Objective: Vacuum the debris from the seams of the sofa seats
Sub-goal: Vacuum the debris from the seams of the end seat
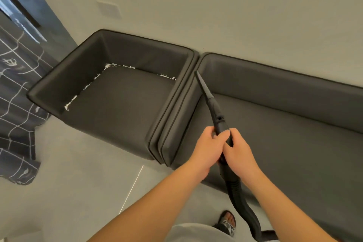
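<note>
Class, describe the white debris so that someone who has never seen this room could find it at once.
Start at the dark grey sofa against the pale wall and go to its boxy left seat, left of the vacuum nozzle. The debris is a thin ragged line of white crumbs in the seams along the seat's left and back edges, while the long right seat shows none.

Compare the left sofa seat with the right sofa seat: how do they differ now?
The left seat has white debris along its back and left seams; the right seat shows none. The left seat is squarish, walled on three sides; the right seat is longer and runs out of view. The nozzle, held by the left hand and right hand, points over the right seat's corner, away from the left seat's debris. Both are dark grey.
</note>
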Tool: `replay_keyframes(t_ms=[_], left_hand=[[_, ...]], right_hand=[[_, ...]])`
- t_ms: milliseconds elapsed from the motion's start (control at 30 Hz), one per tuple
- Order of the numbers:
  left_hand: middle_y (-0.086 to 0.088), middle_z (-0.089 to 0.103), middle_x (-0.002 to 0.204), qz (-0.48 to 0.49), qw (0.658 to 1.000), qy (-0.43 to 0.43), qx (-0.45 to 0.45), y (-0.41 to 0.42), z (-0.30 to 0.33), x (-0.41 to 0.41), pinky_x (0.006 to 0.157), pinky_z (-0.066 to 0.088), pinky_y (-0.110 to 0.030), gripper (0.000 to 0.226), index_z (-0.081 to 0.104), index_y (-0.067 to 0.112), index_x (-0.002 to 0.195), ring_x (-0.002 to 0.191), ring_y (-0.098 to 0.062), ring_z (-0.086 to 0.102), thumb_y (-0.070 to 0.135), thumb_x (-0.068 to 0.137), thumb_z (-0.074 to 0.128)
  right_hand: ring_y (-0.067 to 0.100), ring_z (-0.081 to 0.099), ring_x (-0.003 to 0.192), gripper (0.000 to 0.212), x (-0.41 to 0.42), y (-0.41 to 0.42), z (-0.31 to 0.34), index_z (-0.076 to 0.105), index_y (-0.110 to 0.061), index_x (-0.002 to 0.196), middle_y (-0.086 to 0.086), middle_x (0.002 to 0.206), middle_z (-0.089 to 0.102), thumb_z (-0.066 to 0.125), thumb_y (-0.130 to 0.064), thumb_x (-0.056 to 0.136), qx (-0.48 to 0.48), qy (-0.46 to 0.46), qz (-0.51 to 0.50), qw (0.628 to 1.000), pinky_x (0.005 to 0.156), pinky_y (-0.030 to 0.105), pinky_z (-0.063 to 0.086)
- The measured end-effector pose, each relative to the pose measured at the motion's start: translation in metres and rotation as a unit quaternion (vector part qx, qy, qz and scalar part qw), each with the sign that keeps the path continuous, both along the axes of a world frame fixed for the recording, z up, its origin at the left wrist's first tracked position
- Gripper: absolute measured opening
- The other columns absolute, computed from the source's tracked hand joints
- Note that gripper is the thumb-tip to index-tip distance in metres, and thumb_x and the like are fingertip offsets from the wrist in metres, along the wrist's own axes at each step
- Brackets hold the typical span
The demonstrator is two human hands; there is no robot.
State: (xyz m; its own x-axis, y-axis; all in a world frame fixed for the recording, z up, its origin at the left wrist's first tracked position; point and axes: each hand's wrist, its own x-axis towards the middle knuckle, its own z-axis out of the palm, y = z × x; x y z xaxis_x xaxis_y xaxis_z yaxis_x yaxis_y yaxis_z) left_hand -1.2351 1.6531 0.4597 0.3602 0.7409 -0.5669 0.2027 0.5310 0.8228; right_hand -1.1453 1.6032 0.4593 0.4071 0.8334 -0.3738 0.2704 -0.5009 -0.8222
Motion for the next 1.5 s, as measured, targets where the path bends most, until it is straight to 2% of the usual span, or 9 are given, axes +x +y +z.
replay_keyframes(t_ms=[100, 167, 300, 533, 700, 1067, 1233, 1400, 1500], left_hand=[[0.001, 0.07, 0.113, -0.03, 0.999, 0.024, 0.002, 0.015, -0.013, -0.081, 0.084, 0.057, -0.035, 0.032, 0.057, 0.024, 0.121, 0.104, -0.016, 0.068, 0.039, 0.093, 0.061], [0.001, 0.071, 0.114, -0.032, 0.999, 0.023, -0.01, 0.024, -0.019, -0.133, 0.09, 0.059, -0.042, 0.031, 0.056, 0.023, 0.12, 0.106, -0.017, 0.069, 0.039, 0.094, 0.062], [-0.009, 0.071, 0.112, -0.011, 0.999, 0.01, -0.043, 0.045, -0.013, -0.204, 0.065, 0.059, -0.035, 0.026, 0.055, 0.016, 0.115, 0.09, -0.022, 0.071, 0.033, 0.097, 0.061], [-0.005, 0.064, 0.097, -0.025, 0.999, 0.026, -0.031, 0.095, -0.005, -0.25, 0.045, 0.042, -0.023, 0.029, 0.055, 0.017, 0.116, 0.061, -0.014, 0.054, 0.037, 0.095, 0.06], [0.0, 0.063, 0.093, -0.048, 0.997, 0.041, -0.042, 0.137, -0.008, -0.268, 0.045, 0.041, -0.021, 0.027, 0.054, 0.018, 0.119, 0.063, -0.01, 0.053, 0.035, 0.098, 0.057], [-0.011, 0.058, 0.073, -0.139, 0.985, 0.105, -0.012, 0.292, -0.024, -0.291, 0.045, 0.041, -0.03, 0.034, 0.054, 0.01, 0.111, 0.044, -0.021, 0.047, 0.04, 0.094, 0.062], [-0.012, 0.071, 0.104, -0.194, 0.978, 0.075, -0.023, 0.337, -0.038, -0.31, 0.061, 0.052, -0.035, 0.028, 0.058, 0.017, 0.11, 0.058, -0.019, 0.058, 0.041, 0.095, 0.061], [-0.006, 0.071, 0.108, -0.263, 0.959, 0.102, -0.02, 0.373, -0.055, -0.354, 0.09, 0.058, -0.047, 0.036, 0.061, 0.019, 0.111, 0.091, -0.027, 0.069, 0.046, 0.088, 0.061], [-0.005, 0.068, 0.111, -0.32, 0.941, 0.113, 0.002, 0.403, -0.066, -0.399, 0.091, 0.056, -0.043, 0.032, 0.059, 0.016, 0.114, 0.101, -0.024, 0.068, 0.04, 0.092, 0.062]], right_hand=[[0.016, 0.064, 0.066, 0.009, -0.08, 0.009, -0.016, 0.053, -0.026, 0.1, -0.003, 0.076, 0.068, 0.059, -0.019, 0.098, 0.006, 0.006, 0.019, 1.0, 0.063, 0.042, 0.052], [0.017, 0.065, 0.069, 0.012, -0.129, 0.016, -0.021, 0.05, -0.032, 0.101, -0.004, 0.077, 0.069, 0.059, -0.025, 0.097, -0.009, 0.0, 0.038, 0.999, 0.062, 0.04, 0.05], [0.014, 0.068, 0.066, 0.013, -0.197, 0.036, -0.016, 0.047, -0.037, 0.098, -0.004, 0.075, 0.069, 0.059, -0.032, 0.097, -0.044, -0.022, 0.058, 0.997, 0.062, 0.038, 0.052], [0.03, 0.07, 0.066, 0.005, -0.258, 0.084, 0.0, 0.057, -0.018, 0.104, 0.015, 0.082, 0.071, 0.054, -0.016, 0.101, -0.014, 0.106, -0.047, 0.993, 0.072, 0.05, 0.06], [0.031, 0.067, 0.067, 0.007, -0.275, 0.129, -0.01, 0.057, -0.013, 0.105, 0.024, 0.093, 0.069, 0.055, -0.018, 0.101, -0.031, 0.166, -0.077, 0.983, 0.071, 0.059, 0.06], [0.031, 0.073, 0.068, 0.016, -0.286, 0.264, -0.025, 0.051, -0.017, 0.114, 0.016, 0.078, 0.073, 0.053, -0.029, 0.104, -0.035, 0.213, -0.022, 0.976, 0.066, 0.041, 0.061], [0.036, 0.068, 0.059, 0.022, -0.319, 0.298, -0.031, 0.052, -0.013, 0.11, 0.014, 0.07, 0.069, 0.05, -0.034, 0.104, -0.042, 0.16, -0.084, 0.983, 0.068, 0.05, 0.06], [0.035, 0.069, 0.061, 0.022, -0.384, 0.323, -0.05, 0.055, -0.016, 0.101, 0.018, 0.073, 0.071, 0.052, -0.038, 0.102, -0.08, 0.084, -0.17, 0.979, 0.069, 0.056, 0.06], [0.027, 0.068, 0.054, 0.02, -0.451, 0.345, -0.064, 0.054, -0.017, 0.099, 0.012, 0.063, 0.069, 0.054, -0.037, 0.1, -0.085, 0.045, -0.218, 0.971, 0.068, 0.053, 0.058]])
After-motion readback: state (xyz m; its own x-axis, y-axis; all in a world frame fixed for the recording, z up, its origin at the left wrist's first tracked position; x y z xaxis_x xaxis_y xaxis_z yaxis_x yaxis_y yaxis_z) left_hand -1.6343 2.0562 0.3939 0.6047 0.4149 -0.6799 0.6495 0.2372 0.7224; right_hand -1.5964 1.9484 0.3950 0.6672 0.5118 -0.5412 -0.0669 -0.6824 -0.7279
